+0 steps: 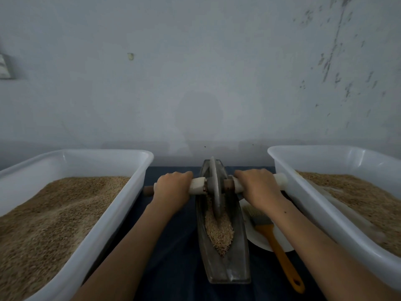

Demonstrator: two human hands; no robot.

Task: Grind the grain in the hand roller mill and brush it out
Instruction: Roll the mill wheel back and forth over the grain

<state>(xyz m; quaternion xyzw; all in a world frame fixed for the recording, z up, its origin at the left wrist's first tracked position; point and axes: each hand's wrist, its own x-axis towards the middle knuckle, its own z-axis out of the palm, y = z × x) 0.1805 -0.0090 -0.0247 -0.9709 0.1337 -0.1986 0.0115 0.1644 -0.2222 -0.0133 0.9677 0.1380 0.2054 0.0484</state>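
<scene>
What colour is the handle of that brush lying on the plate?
Orange, as the head view shows: the brush has an orange handle and pale bristles.

Straight ahead, a pale grey-white wall (195,61) fills the upper view, dimly and evenly lit. Down its right side runs a patch of flaking paint (334,57), dark flecks scattered in a rough vertical streak. A small pale mark (130,56) sits left of centre (what it is, I cannot tell). At the far left edge, a grey fitting (5,66) juts from the wall. A soft rounded shadow (199,118) falls low on the plaster. Below, a dark blue cloth (173,246) covers the bench.
</scene>
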